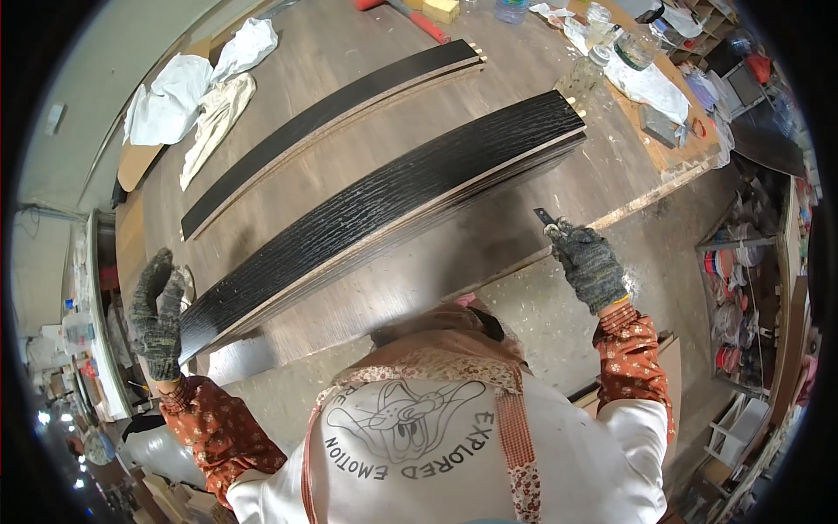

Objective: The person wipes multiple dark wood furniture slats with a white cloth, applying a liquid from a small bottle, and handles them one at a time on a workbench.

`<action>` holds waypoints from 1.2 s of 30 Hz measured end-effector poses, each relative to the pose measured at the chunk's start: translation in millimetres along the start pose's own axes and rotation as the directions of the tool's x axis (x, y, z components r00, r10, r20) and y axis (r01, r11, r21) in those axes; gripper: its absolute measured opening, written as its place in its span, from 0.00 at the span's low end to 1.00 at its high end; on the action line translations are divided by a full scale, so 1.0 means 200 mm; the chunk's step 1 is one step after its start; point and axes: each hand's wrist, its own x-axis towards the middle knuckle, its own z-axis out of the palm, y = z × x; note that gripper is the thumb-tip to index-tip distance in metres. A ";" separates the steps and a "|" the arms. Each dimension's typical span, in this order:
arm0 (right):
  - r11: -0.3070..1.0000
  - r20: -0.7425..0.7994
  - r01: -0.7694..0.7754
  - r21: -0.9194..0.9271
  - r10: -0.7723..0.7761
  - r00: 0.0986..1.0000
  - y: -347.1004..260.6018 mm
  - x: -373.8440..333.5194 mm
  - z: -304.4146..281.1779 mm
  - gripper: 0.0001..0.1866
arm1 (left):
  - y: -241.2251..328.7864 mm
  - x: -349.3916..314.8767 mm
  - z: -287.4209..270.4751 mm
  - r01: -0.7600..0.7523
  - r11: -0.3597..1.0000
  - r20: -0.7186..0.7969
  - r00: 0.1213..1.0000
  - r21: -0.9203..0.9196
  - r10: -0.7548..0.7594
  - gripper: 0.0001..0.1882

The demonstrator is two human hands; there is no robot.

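Long black wood-grained boards (393, 179) lie stacked on the worktable, their pale edges facing me. My left hand (159, 319), in a dark knitted glove, is raised beside the left end of the stack, its fingers curved and apart from the thumb. Something whitish shows by that thumb, too small to make out. Off the table's near edge, my gloved right hand (587, 262) grips a small flat dark blade-like tool (544, 216) whose tip points up and left. A narrower black strip (332, 122) rests farther back, apart from the stack.
White cloths (179, 96) lie at the table's back left. A red-handled hammer-like tool (419, 22) and a yellow sponge-like block (441, 10) sit at the far edge. Clear plastic bottles (583, 74) and a grey block (657, 125) are at the right. Cluttered shelves (742, 262) stand beyond.
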 end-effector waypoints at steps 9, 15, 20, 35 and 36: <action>0.926 -0.186 -0.138 0.353 0.213 0.959 0.20 0.00 0.06 0.21 | 0.29 -0.06 0.24 -0.283 0.958 0.014 0.959 -0.046 0.284 0.21; 0.161 0.022 -0.108 0.981 0.464 0.885 0.15 0.07 -0.30 0.14 | 0.45 -0.06 0.40 -0.422 0.905 0.132 0.895 -0.059 0.426 0.24; 0.322 -0.048 -0.067 0.944 0.337 0.940 -0.20 0.22 -0.50 0.12 | 0.84 -0.01 0.67 -0.638 0.765 0.119 0.756 -0.090 0.644 0.27; 0.933 -0.635 0.183 -0.311 -0.347 0.690 -0.34 0.34 -0.48 0.15 | 0.99 0.11 0.97 -0.804 0.549 0.087 0.545 -0.227 0.834 0.19; 0.979 -0.614 0.111 -0.171 -0.194 0.765 -0.31 0.35 -0.49 0.16 | 0.97 0.13 0.92 -0.809 0.526 0.095 0.521 -0.264 0.848 0.19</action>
